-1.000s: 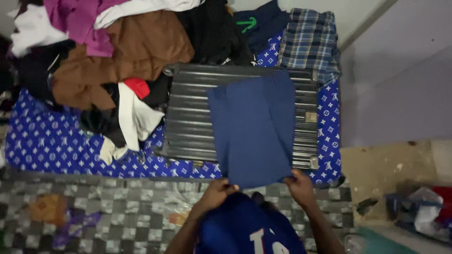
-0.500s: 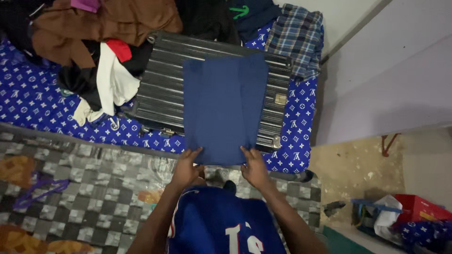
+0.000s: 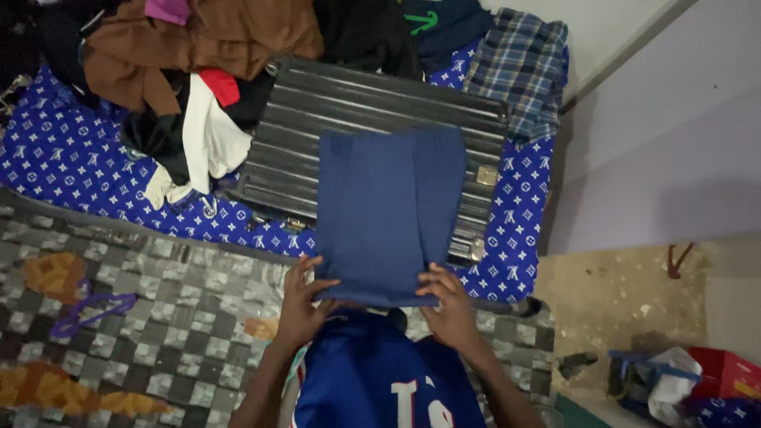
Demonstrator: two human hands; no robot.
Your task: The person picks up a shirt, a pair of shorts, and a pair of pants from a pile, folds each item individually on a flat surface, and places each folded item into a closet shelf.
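A folded navy blue garment (image 3: 384, 210) lies flat over a dark ribbed hard-shell suitcase (image 3: 317, 135) on the bed. My left hand (image 3: 301, 301) grips the garment's near left corner. At the near right corner my right hand (image 3: 448, 305) does the same. Both hands hold the near hem just past the suitcase's front edge, above the bed's rim.
A blue patterned bedsheet (image 3: 63, 174) covers the bed. A pile of clothes, brown (image 3: 214, 40), white (image 3: 210, 139) and black, lies at the back left. A plaid cloth (image 3: 519, 67) lies at the back right. Checkered floor mat (image 3: 158, 317) below; a bin with bags (image 3: 674, 384) at lower right.
The navy garment has been laid down flatter on the suitcase and drawn toward me; my hands have come closer to its near corners. The camera view shifted slightly.
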